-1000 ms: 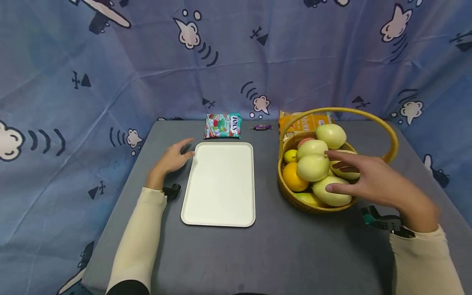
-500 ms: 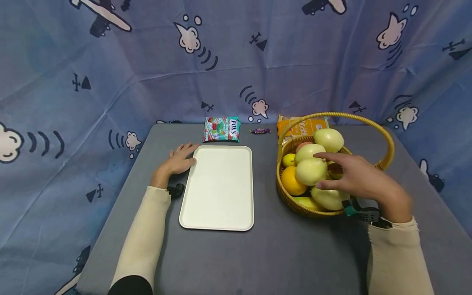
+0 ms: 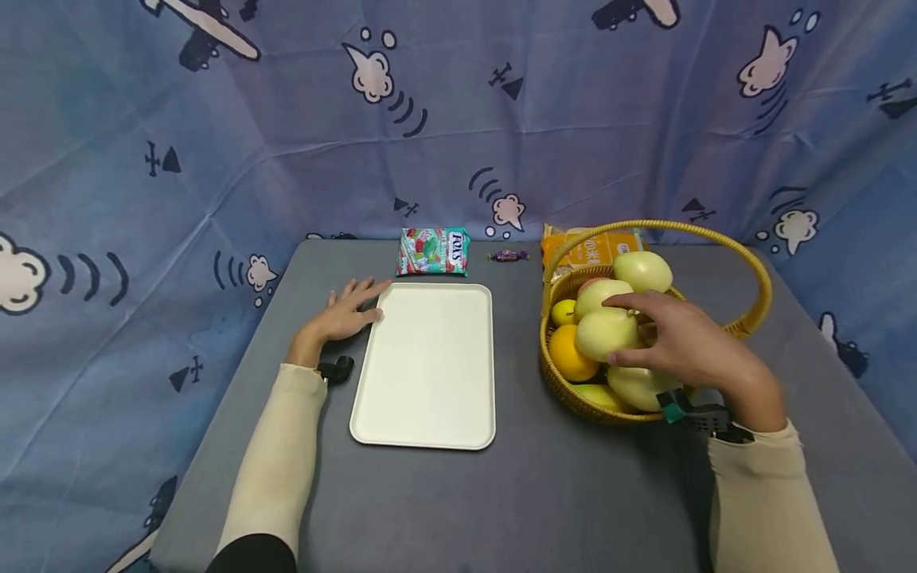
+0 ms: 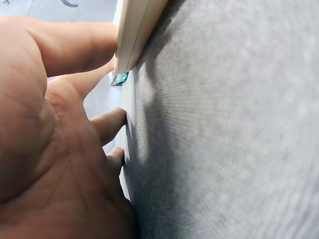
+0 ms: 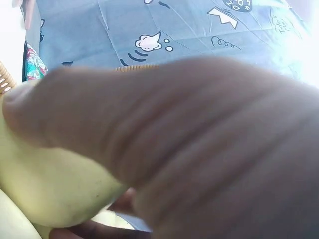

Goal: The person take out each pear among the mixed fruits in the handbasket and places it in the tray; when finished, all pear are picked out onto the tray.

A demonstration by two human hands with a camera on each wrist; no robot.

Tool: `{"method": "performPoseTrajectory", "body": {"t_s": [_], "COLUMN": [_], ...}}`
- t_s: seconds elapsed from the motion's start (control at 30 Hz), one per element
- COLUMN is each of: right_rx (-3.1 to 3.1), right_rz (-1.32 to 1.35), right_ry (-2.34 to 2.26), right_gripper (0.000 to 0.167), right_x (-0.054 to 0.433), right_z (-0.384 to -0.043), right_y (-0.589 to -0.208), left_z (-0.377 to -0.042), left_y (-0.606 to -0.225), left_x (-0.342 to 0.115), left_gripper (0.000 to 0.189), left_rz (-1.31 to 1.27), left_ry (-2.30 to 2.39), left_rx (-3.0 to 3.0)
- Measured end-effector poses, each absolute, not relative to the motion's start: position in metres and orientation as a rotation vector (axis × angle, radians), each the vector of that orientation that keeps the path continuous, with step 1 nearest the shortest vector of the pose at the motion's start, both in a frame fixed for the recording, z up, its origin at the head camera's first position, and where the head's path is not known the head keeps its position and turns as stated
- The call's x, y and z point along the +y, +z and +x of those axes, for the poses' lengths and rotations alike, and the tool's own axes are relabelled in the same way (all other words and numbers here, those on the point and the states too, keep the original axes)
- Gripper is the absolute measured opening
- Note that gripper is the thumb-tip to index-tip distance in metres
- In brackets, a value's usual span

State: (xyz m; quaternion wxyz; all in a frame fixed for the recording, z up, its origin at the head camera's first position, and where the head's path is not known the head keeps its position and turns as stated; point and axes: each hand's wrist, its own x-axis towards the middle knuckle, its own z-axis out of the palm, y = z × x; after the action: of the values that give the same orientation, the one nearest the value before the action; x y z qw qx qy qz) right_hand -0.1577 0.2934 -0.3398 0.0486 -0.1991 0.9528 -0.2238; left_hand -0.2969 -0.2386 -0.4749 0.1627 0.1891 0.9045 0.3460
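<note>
My right hand [image 3: 680, 338] reaches over a yellow wicker basket [image 3: 761, 294] and grips a pale green round fruit [image 3: 600, 333] at the top of the pile. In the right wrist view the thumb lies along that fruit [image 5: 55, 184], with other fingers partly seen below it. My left hand [image 3: 342, 318] lies beside a white rectangular tray [image 3: 423, 366], thumb and forefinger at its upper left edge. In the left wrist view the thumb meets the tray's side [image 4: 137, 35], and the other fingertips rest on the grey table.
More pale green fruits [image 3: 642, 272], an orange [image 3: 569, 354], a lemon [image 3: 563, 312] and a banana [image 3: 602, 395] fill the basket under its tall handle. At the table's back lie a FOX'S candy bag [image 3: 432, 251], a purple wrapped candy [image 3: 508, 255] and an orange packet [image 3: 609, 247].
My right hand has moved left over the basket and closed round the pale green fruit. My left hand has come down to the tray's corner, its fingers spreading.
</note>
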Motion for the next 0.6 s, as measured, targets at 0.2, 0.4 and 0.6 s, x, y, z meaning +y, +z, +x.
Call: {"method": "performPoseTrajectory", "body": {"t_s": [0.2, 0.4, 0.6], "right_rx": [2.943, 2.949, 2.924], "right_rz": [-0.608, -0.654, -0.725], "right_ry": [-0.696, -0.959, -1.202], "right_gripper": [0.077, 0.073, 0.076], "right_x": [0.295, 0.294, 0.277], "right_z": [-0.156, -0.151, -0.146], "right_y": [-0.338, -0.333, -0.327], "left_z": [-0.298, -0.298, -0.299], "left_y": [-0.477, -0.475, -0.474], "left_x": [-0.242, -0.239, -0.237], "left_gripper": [0.068, 0.068, 0.068], "left_rz": [0.538, 0.5, 0.486], "left_ry": [1.024, 0.988, 0.993], "left_rx": [2.56, 2.572, 2.574]}}
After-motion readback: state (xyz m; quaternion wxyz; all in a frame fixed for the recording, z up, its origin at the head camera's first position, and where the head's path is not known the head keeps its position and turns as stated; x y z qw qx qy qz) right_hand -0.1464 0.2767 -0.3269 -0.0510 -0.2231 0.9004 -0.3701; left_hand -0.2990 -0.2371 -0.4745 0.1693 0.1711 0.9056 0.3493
